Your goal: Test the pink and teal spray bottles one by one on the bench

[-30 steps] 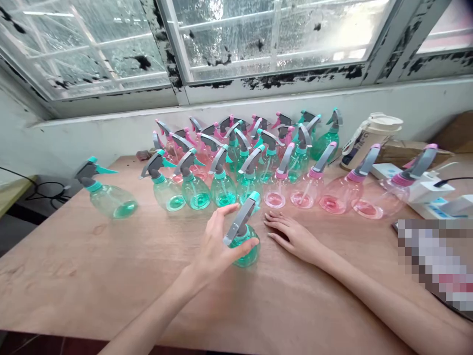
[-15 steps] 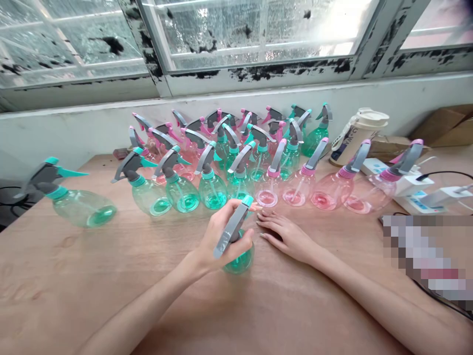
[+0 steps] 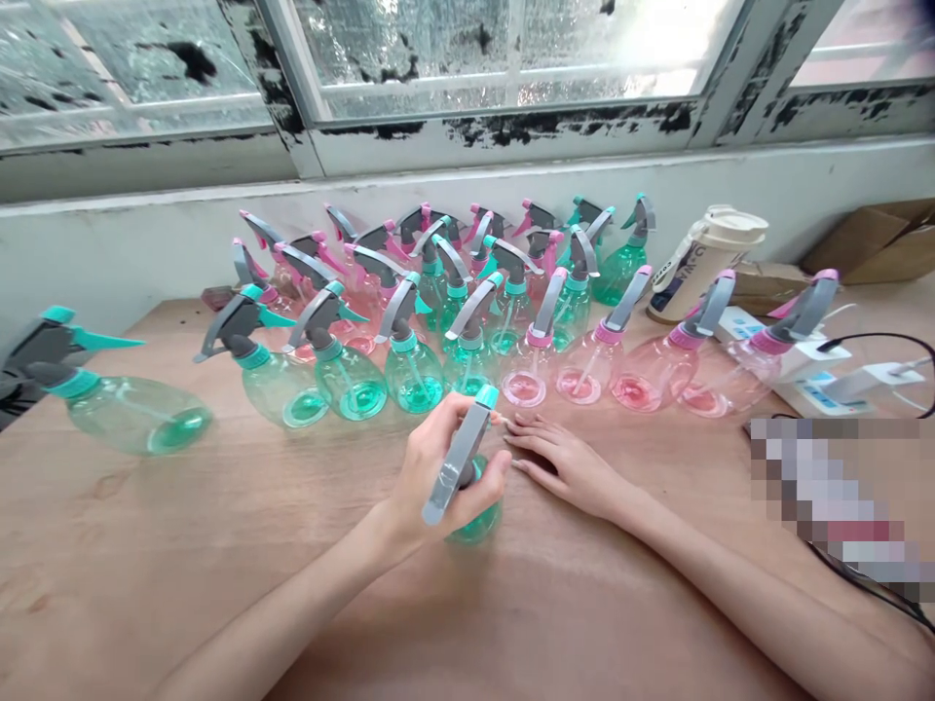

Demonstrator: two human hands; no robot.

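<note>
My left hand (image 3: 430,467) is wrapped around the neck of a green spray bottle (image 3: 478,521) with a grey and teal trigger head. The bottle stands upright on the wooden table, and the hand hides part of its body. Flat on the table just right of it lies my right hand (image 3: 559,453), fingers stretched out, holding nothing. Behind both hands runs a row of green bottles, among them a green spray bottle (image 3: 414,375), and pink ones such as a pink spray bottle (image 3: 526,375).
More pink and green spray bottles crowd toward the wall. One green spray bottle (image 3: 138,414) stands apart at the left. At the right are a white tumbler (image 3: 705,263), a power strip (image 3: 818,389) with cables, a cardboard box (image 3: 877,239) and a blurred-out object (image 3: 840,497).
The view has shifted slightly, so the left-side bottles appear farther left. My left hand still grips the green spray bottle, and my right hand stays flat on the table.
</note>
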